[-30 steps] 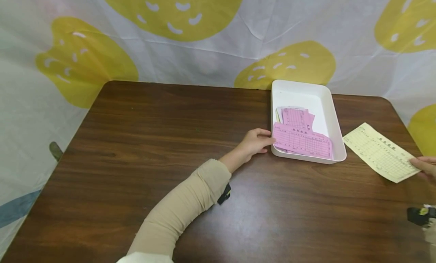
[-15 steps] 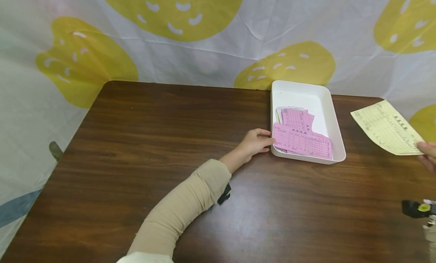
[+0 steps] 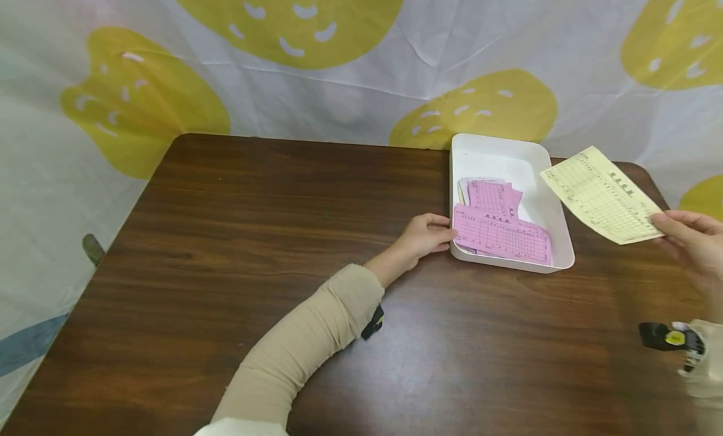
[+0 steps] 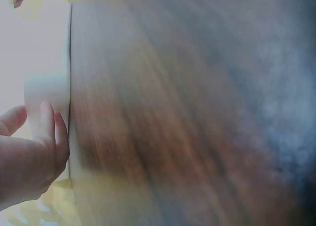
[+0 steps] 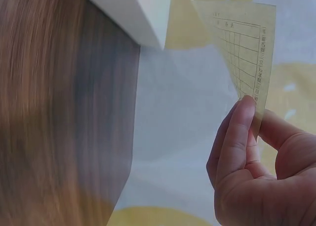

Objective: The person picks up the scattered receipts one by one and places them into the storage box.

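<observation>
My left hand (image 3: 420, 240) holds the left wall of a white plastic tray (image 3: 556, 216), one fingertip over the rim. In the left wrist view, fingers of that left hand (image 4: 29, 157) lie along the tray's outer wall (image 4: 47, 90). Pink printed slips (image 3: 499, 234) lie in the tray's near half, over a few pale sheets. Right of the tray, my right hand (image 3: 691, 238) pinches a yellow printed slip (image 3: 607, 197) by one corner; it hangs raised, its far corner overlapping the tray's right rim. The right wrist view shows the yellow slip (image 5: 249, 43) between thumb and fingers.
The tray stands on a dark brown wooden table (image 3: 271, 235), near its back edge. Behind the table hangs a white cloth (image 3: 339, 103) with yellow patterns. Both wrists carry black camera mounts, the right one (image 3: 672, 337) low over the table.
The right hand has lifted the yellow slip from beside the tray and swung it up, then left to the tray's right rim. The left hand and tray have stayed put.
</observation>
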Action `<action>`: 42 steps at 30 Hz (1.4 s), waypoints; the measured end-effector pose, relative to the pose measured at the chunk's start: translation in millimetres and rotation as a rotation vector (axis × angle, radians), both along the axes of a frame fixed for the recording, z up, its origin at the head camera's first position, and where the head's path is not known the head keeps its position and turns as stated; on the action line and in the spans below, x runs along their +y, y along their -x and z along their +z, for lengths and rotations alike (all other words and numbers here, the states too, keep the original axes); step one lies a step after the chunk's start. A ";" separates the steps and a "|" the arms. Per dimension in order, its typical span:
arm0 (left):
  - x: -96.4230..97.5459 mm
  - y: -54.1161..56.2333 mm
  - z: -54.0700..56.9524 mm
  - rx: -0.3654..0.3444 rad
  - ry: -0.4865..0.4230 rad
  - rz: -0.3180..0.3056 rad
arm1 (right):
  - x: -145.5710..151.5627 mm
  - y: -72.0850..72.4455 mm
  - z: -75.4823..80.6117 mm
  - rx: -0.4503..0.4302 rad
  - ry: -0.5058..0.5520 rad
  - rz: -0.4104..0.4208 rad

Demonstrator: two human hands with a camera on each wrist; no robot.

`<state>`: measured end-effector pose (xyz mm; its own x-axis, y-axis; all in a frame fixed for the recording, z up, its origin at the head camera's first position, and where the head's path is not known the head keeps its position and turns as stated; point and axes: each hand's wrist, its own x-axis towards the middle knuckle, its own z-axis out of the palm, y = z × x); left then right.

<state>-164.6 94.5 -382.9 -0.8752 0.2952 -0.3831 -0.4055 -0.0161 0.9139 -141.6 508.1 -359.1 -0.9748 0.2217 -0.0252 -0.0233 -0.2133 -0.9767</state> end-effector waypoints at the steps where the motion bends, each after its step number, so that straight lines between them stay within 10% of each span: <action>1: 0.2 -0.1 0.2 -0.001 -0.001 0.002 | 5.9 5.4 -5.5 -0.026 -0.037 -0.008; 4: 0.8 -0.3 0.3 -0.005 -0.004 0.009 | 11.0 13.6 -15.5 -0.080 -0.123 -0.026; 15: -2.3 0.2 -1.3 0.003 -0.016 0.004 | -103.6 -22.2 48.1 -0.174 -0.057 0.043; 42: -4.3 -0.6 2.4 0.001 -0.024 0.001 | -147.1 -3.7 23.8 -0.275 -0.521 0.157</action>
